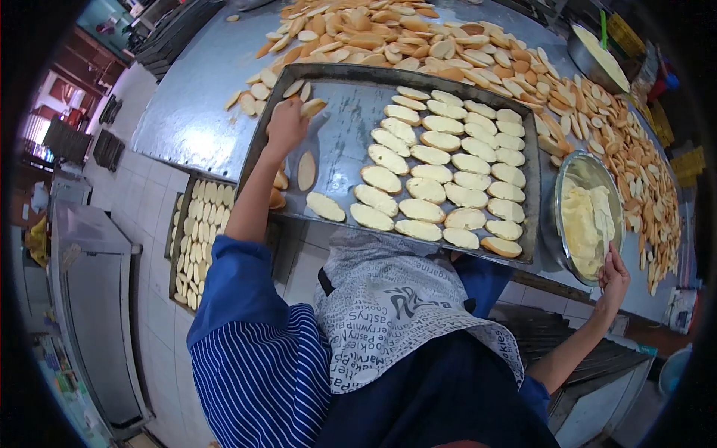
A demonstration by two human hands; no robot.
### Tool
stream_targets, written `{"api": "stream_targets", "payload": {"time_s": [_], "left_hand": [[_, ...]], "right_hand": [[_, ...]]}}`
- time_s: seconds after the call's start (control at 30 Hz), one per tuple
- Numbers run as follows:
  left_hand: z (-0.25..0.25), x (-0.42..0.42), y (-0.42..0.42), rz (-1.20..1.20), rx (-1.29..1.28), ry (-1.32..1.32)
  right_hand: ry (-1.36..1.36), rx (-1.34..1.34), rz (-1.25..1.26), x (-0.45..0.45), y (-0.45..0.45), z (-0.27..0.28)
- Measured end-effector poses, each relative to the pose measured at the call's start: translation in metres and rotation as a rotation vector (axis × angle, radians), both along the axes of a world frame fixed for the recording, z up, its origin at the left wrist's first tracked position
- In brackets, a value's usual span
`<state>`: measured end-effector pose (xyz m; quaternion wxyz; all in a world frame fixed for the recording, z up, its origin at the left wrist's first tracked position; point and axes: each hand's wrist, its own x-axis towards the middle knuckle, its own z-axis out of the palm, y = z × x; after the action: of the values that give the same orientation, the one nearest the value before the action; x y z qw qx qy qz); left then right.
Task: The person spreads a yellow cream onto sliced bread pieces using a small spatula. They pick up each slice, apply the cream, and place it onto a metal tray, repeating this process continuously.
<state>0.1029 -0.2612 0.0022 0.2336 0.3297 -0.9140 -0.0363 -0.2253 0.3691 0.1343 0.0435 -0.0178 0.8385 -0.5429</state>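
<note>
A large metal baking tray lies before me at the table's edge. Rows of oval bread slices coated with pale yellow spread cover its right part. My left hand is at the tray's far left corner, its fingers on a bread slice. Plain slices lie around that hand, one bare slice nearer me. At the right, my right hand grips a spatula whose blade rests in the yellow spread inside a steel bowl.
A big heap of bread slices spreads over the metal table behind and right of the tray. A pot of pale cream with a green handle stands far right. Lower left, another tray holds coated slices, near a metal cabinet.
</note>
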Motion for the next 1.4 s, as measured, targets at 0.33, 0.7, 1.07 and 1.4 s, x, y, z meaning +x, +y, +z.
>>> {"api": "stream_targets", "payload": {"time_s": [0.33, 0.7, 1.07, 1.4], "left_hand": [[0.068, -0.06, 0.156, -0.364, 1.939, 0.941], [0.086, -0.083, 0.232, -0.613, 2.285, 0.933], [0.072, -0.084, 0.246, -0.481, 2.258, 0.905], [0.099, -0.083, 0.26, -0.545, 2.238, 0.943]], "right_hand": [[-0.153, -0.205, 0.299, 0.075, -0.098, 0.006], [-0.235, -0.443, 0.515, 0.121, -0.153, -0.014], [0.199, -0.417, 0.449, 0.146, -0.17, -0.041], [0.914, -0.1, 0.494, 0.152, -0.191, -0.047]]}}
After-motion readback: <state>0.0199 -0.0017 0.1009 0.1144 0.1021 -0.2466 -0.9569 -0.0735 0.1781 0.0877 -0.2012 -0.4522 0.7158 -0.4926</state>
